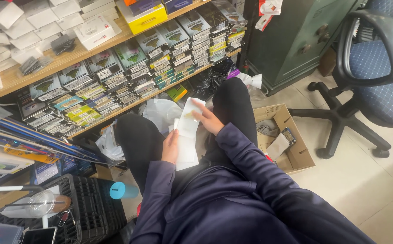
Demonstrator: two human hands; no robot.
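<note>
Seated before shelf (115, 97). Right hand (209, 119) closed on white packet (190, 118), long axis upright, above lap. Left hand (170, 147) gripped paper stack (186, 151) just below packet; nearer body.

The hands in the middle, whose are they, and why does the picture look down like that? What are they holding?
The camera sits on a person's head, so you see what they see when looking down at their own lap. No machine here, just two bare hands. The left hand holds a stack of flat white packets from the side. The right hand has its grip on the top white packet. The dark shapes are the person's knees. In front is a wooden shelf packed with rows of small boxes. On the floor to the right are an open cardboard box and a blue office chair.
</note>
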